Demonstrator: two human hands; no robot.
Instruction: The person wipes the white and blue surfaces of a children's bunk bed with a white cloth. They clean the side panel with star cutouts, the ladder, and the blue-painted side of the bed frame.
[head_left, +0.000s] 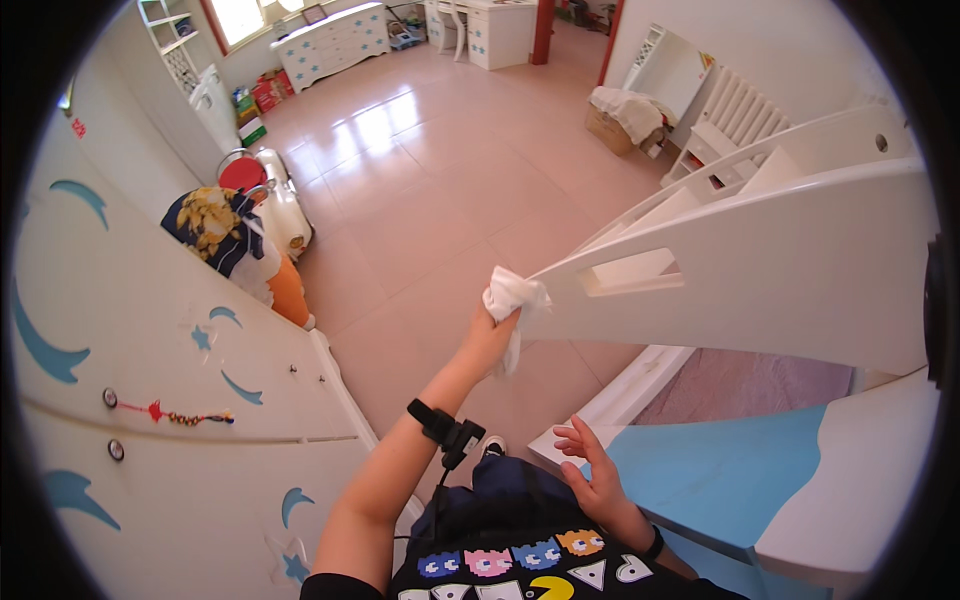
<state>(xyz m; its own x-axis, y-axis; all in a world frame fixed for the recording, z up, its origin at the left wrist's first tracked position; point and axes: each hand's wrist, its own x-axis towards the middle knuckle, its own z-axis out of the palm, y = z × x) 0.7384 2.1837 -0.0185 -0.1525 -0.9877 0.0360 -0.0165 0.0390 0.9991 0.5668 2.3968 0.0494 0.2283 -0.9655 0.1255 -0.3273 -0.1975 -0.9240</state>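
Observation:
My left hand (495, 330) reaches forward, gripping a white cloth (514, 289). The cloth is bunched around the narrow end of a white panel (780, 277), which has a slot cut through it and looks like the side of a bunk bed's stairs. One end of the cloth hangs below my fingers. Close to my body, my right hand (592, 476) holds nothing, with fingers apart and slightly curled. It hovers beside a blue and white board (720, 465) at my lower right; whether it touches the board I cannot tell.
A white wardrobe (150, 322) with blue moons and stars stands at my left. Beyond it are a covered object with a patterned navy cloth (214, 225) and a cream ride-on car (281, 199). A cardboard box (611, 129) sits near a radiator (746, 101). Pink tiles (442, 202) form the floor.

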